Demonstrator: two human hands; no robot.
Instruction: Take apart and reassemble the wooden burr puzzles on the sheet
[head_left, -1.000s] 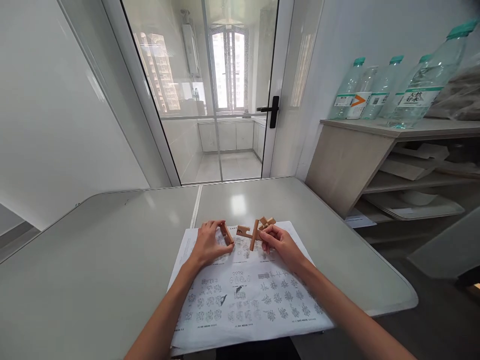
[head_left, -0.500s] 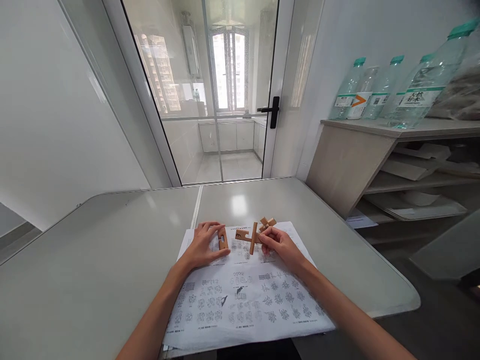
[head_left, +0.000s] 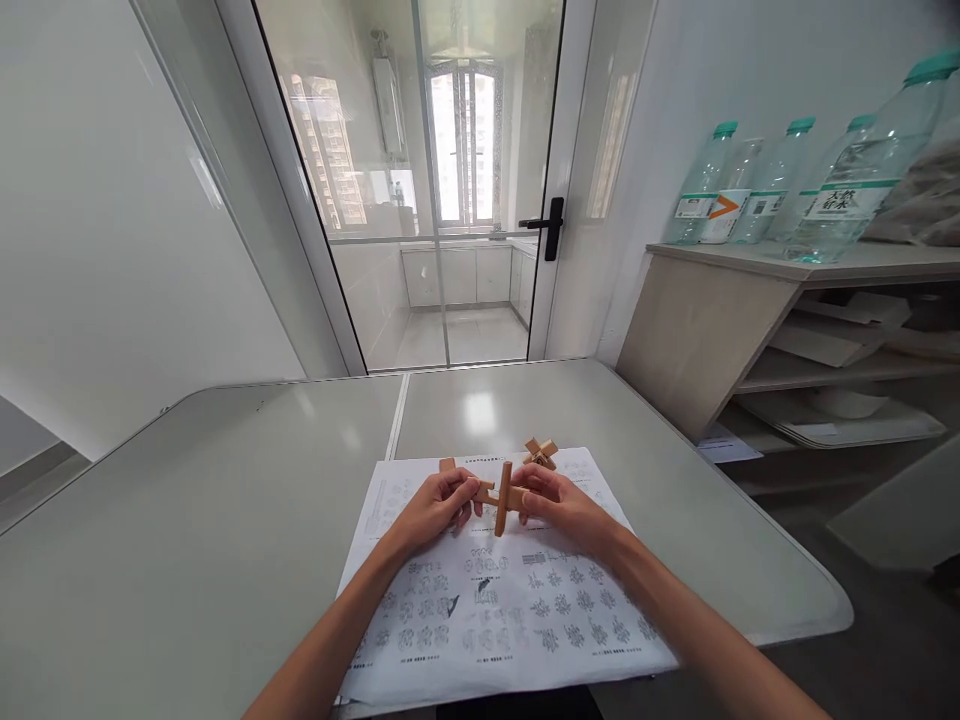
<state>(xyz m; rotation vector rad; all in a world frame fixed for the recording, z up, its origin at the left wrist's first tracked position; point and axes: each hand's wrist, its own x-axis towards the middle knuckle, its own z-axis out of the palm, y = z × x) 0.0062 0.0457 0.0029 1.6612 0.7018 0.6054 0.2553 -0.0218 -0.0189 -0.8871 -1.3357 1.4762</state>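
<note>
Grey worktop (head_left: 225, 500) before a glass door; printed sheet (head_left: 495, 610) lies on it. Over the sheet's far half, left hand (head_left: 435, 508) fingers pinch the wooden cross-piece (head_left: 501, 495). Right hand (head_left: 559, 505) fingers clamp its other side. Small wooden knot (head_left: 541, 452) sits just beyond, right.

Left hand (head_left: 437, 507): moved from the loose wooden piece (head_left: 448, 465) to the crossed wooden pieces (head_left: 501, 495), now gripped by both hands.
</note>
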